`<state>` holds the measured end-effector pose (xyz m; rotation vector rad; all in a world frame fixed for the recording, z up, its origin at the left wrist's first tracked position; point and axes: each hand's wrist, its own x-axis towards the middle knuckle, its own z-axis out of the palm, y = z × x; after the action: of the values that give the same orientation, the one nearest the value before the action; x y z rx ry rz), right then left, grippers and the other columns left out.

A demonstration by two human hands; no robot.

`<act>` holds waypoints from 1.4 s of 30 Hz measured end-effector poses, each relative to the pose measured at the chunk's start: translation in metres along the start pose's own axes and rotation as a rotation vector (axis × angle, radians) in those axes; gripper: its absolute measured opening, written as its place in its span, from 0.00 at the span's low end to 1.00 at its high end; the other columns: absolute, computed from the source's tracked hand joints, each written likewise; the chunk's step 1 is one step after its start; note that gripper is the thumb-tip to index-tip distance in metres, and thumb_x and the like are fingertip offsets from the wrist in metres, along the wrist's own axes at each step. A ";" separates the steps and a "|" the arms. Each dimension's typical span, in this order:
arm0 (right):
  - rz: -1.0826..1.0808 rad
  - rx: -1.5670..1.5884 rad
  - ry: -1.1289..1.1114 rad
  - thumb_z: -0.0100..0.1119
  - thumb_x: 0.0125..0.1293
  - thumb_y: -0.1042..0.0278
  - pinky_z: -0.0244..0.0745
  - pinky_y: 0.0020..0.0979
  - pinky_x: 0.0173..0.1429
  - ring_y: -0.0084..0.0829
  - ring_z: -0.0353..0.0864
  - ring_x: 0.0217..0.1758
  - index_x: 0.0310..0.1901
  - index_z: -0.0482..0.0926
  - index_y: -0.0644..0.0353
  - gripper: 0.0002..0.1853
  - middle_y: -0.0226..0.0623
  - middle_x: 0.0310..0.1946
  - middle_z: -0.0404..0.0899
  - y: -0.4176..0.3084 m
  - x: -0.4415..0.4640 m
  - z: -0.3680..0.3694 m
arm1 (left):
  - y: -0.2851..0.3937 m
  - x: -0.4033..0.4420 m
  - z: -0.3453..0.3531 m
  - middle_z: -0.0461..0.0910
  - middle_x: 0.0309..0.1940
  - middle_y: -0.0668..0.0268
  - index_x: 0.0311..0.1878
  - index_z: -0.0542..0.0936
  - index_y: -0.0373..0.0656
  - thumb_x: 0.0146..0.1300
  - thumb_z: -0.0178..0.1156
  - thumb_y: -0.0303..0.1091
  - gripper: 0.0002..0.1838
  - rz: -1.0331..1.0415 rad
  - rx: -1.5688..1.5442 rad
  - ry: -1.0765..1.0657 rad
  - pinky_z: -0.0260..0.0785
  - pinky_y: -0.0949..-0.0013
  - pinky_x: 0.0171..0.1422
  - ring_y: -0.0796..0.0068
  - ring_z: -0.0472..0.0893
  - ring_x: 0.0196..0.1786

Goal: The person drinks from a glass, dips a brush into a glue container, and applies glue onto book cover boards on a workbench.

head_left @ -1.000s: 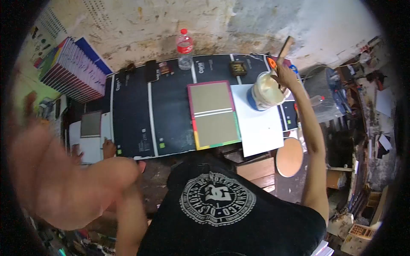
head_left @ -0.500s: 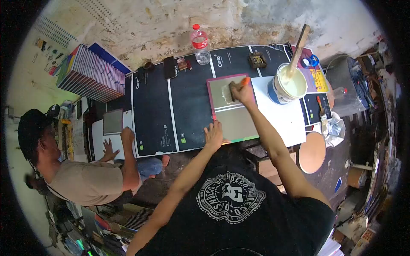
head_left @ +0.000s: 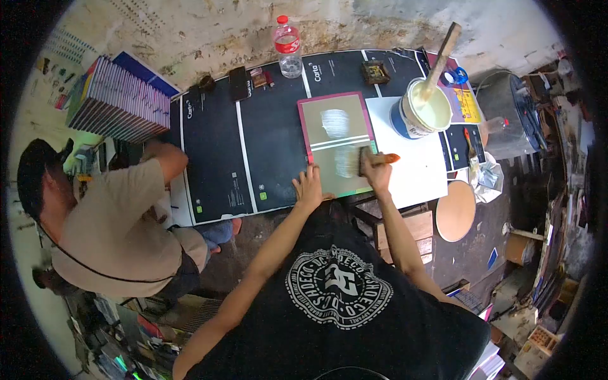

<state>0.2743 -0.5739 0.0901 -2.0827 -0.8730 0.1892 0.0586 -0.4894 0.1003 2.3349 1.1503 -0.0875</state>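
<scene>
A book cover lying inside up point(head_left: 326, 174), two grey-brown boards with a maroon border, rests on the table in front of me. My right hand point(head_left: 379, 174) grips a paintbrush with an orange handle point(head_left: 392, 158), its bristles on the nearer board. Wet white smears show on both boards, the one under the brush blurred by motion. My left hand point(head_left: 308, 187) has its fingers spread on the cover's near left corner. Right of the cover stands a bucket of white paste point(head_left: 405, 121) with a wooden stick point(head_left: 441, 61) leaning in it.
White sheet point(head_left: 415, 177) lies under the bucket. A bottle point(head_left: 288, 47), a phone point(head_left: 239, 83) and a small dark tray point(head_left: 375, 72) line the back edge. Another brush point(head_left: 470, 144) lies at right. A co-worker point(head_left: 114, 221) leans over the left end near stacked books point(head_left: 117, 101).
My right hand has brought the brush from the far board to the nearer one, leaving a white patch behind. My left hand stays at the corner. The co-worker has leaned further over the table.
</scene>
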 end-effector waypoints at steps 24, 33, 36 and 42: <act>0.359 0.805 -0.051 0.65 0.62 0.66 0.71 0.30 0.45 0.27 0.75 0.39 0.41 0.74 0.64 0.12 0.34 0.34 0.77 -0.018 0.009 -0.047 | -0.027 0.030 -0.032 0.71 0.59 0.65 0.52 0.80 0.49 0.48 0.73 0.52 0.29 0.107 0.002 -0.118 0.63 0.43 0.58 0.57 0.71 0.61; -0.134 0.076 -0.136 0.67 0.59 0.62 0.71 0.44 0.34 0.47 0.79 0.30 0.32 0.76 0.62 0.13 0.47 0.25 0.77 -0.040 -0.021 0.003 | -0.017 0.023 -0.002 0.64 0.64 0.57 0.66 0.62 0.39 0.25 0.83 0.54 0.62 0.174 0.244 -0.002 0.67 0.40 0.60 0.50 0.72 0.61; 0.144 -0.079 -0.118 0.63 0.62 0.56 0.73 0.47 0.30 0.53 0.80 0.25 0.28 0.76 0.61 0.15 0.49 0.21 0.78 0.007 -0.025 -0.016 | -0.012 0.008 -0.016 0.65 0.61 0.57 0.66 0.62 0.41 0.25 0.82 0.55 0.62 0.166 0.173 -0.064 0.68 0.40 0.57 0.49 0.73 0.60; -0.043 -0.004 0.083 0.67 0.59 0.65 0.75 0.41 0.35 0.47 0.80 0.27 0.27 0.74 0.61 0.12 0.46 0.23 0.79 -0.025 -0.013 -0.044 | -0.018 0.005 -0.019 0.62 0.64 0.59 0.66 0.62 0.41 0.27 0.81 0.55 0.61 0.207 0.144 -0.063 0.69 0.43 0.57 0.51 0.73 0.59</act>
<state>0.2702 -0.6011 0.1347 -2.0587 -0.8676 0.0782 0.0452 -0.4675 0.1067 2.5454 0.8922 -0.1727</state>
